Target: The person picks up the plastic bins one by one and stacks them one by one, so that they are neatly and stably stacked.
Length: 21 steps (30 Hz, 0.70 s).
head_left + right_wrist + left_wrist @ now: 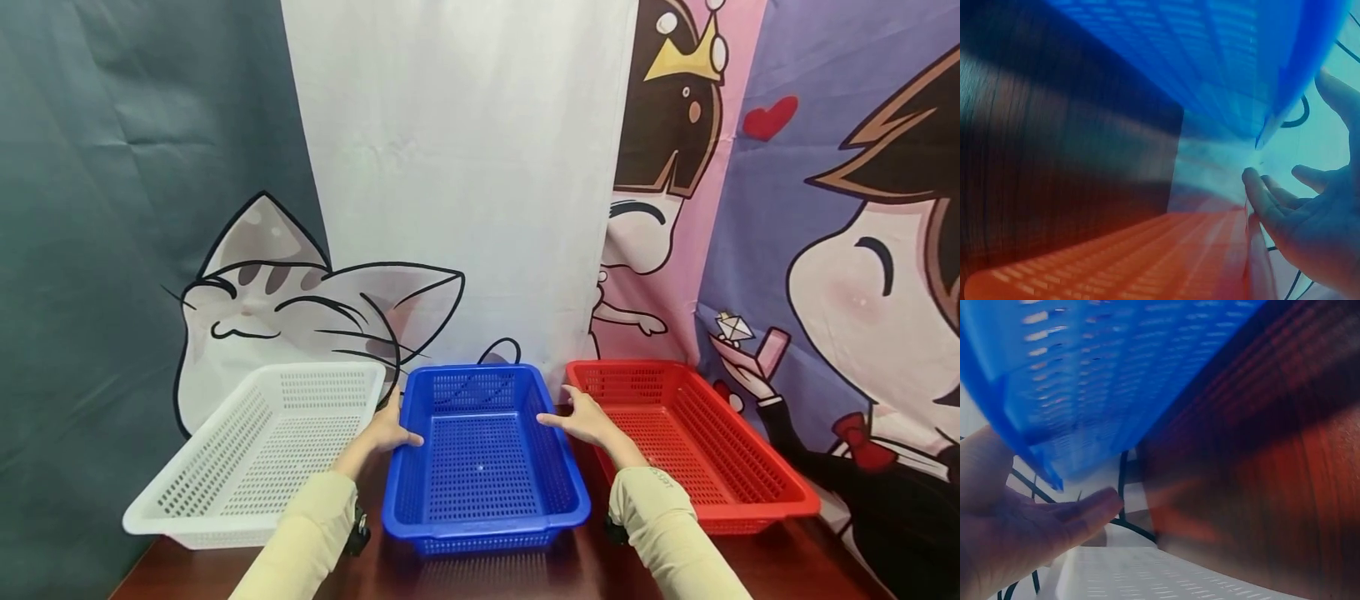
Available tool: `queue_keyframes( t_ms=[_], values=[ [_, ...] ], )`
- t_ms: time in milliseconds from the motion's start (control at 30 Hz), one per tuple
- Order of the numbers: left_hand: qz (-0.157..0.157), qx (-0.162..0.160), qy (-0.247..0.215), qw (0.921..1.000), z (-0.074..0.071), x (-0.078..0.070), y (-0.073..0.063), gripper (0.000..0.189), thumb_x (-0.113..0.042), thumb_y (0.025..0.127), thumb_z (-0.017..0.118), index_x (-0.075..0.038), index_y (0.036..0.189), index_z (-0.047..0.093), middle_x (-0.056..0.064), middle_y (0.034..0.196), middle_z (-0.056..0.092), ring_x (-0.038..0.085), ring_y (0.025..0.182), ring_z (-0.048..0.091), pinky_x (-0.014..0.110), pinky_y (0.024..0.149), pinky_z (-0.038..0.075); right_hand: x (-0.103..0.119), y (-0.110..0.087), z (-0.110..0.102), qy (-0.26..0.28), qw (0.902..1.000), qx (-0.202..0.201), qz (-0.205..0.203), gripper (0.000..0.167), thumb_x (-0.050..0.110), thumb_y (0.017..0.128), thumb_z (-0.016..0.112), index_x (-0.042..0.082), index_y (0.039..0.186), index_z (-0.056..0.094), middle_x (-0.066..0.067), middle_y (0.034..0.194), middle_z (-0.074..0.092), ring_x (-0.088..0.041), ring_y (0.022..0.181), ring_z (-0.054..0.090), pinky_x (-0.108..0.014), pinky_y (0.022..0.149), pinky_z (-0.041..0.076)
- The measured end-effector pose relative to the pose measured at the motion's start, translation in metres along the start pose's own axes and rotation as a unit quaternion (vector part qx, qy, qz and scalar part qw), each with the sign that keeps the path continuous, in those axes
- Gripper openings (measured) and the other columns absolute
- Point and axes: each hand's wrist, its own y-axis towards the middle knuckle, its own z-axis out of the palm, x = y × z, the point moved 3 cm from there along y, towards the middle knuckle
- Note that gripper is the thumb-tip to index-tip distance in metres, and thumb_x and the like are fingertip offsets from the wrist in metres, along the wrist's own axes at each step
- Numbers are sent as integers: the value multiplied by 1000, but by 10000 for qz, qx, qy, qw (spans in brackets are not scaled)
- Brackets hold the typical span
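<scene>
A blue plastic basket [483, 450] with slotted walls sits on the dark red-brown table between both hands. At its left rim is my left hand [384, 431], its thumb lying over the rim and its fingers stretched outside the wall. In the left wrist view, those fingers [1085, 515] extend below the rim without curling round it. My right hand [591, 419] is at the opposite rim, fingers spread, with the thumb reaching over the blue edge. The right wrist view shows the right fingers [1266, 200] apart from the blue wall.
A white basket [300, 450] stands left of the blue one, and a red basket [675, 450] stands on the right, both close by. Behind them hangs a cartoon-printed cloth [465, 167]. The brown table [480, 579] shows along the front.
</scene>
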Motion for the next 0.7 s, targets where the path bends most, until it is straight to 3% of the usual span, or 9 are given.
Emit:
queue_keyframes(
  t_ms=[300,467,700],
  values=[
    [2,55,-288,9996,12,11,5,99,2,66,72,10,150,20,43,140,40,57,123,49,61,101,46,-1,-6,21,704,9973,25,189,83,16,80,73,-10,146,29,-35,133,51,-47,120,53,-59,100,46],
    [-118,118,-501,9986,17,11,6,98,7,66,63,7,152,15,44,142,36,58,124,47,63,101,45,-4,-8,37,873,9957,32,301,86,5,73,68,-1,149,28,-35,137,48,-44,114,56,-58,95,47],
    [-176,67,-739,9971,18,13,9,97,8,68,59,3,153,11,44,144,33,59,127,42,66,103,41,-21,-1,48,1896,9806,-493,69,85,3,66,56,7,148,33,-33,139,43,-40,111,48,-47,91,43]
  ],
)
